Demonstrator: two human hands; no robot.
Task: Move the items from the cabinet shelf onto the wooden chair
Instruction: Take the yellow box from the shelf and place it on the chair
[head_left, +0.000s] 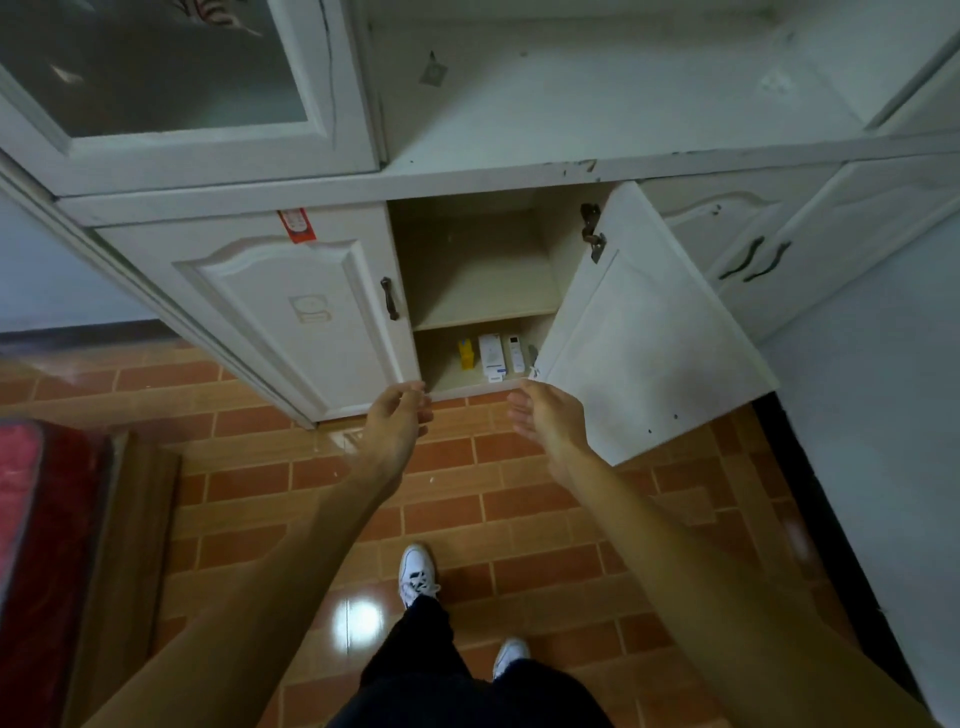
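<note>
Likely the reaching step: left hand (397, 415) and right hand (545, 415), both loosely curled and empty, hover before the shelf (441, 370); boxes (492, 357) at 12 o'clock need grasping next.

I see a white cabinet (291, 312), red tag (296, 226) on its door at 11 o'clock. Inside: yellow box (466, 354), white boxes (491, 354). Floor (519, 499): orange brick-pattern tiles. Red fabric (31, 493) at 9, black trousers (415, 665) at 6.

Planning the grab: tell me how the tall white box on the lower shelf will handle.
The white box looks like thin cardboard packaging, so probably light and easily dented. It seems to stand upright and narrow, between the yellow box and another white item, so a nudge may tip it into them.
</note>
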